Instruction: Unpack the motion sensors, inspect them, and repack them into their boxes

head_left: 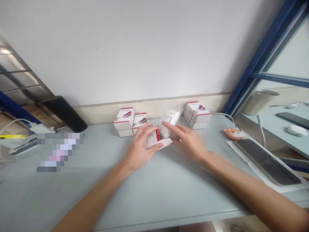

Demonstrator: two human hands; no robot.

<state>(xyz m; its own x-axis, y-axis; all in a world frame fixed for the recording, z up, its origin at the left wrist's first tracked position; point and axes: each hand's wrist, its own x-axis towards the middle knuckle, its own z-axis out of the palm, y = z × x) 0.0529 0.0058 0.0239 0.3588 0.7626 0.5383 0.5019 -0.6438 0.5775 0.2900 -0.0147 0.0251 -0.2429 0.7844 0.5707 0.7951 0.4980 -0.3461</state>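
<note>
My left hand (138, 148) is closed around a small white and red cardboard box (154, 137), fingers on its far side and thumb at its near edge. In my right hand (189, 140) is a white rounded object in a clear plastic bag (168, 124), held at the right end of the box. The bagged object stands tilted beside the red edge of the box; whether part of it sits inside the box I cannot tell. Part of my right hand's grip is hidden behind the bag.
Similar boxes stand by the wall, one group at left (124, 120) and a stack at right (198, 114). A smartphone (267, 161) and an orange animal-faced case (234, 133) lie on the right. At left are a black cylinder (66, 114) and a power strip (26, 141).
</note>
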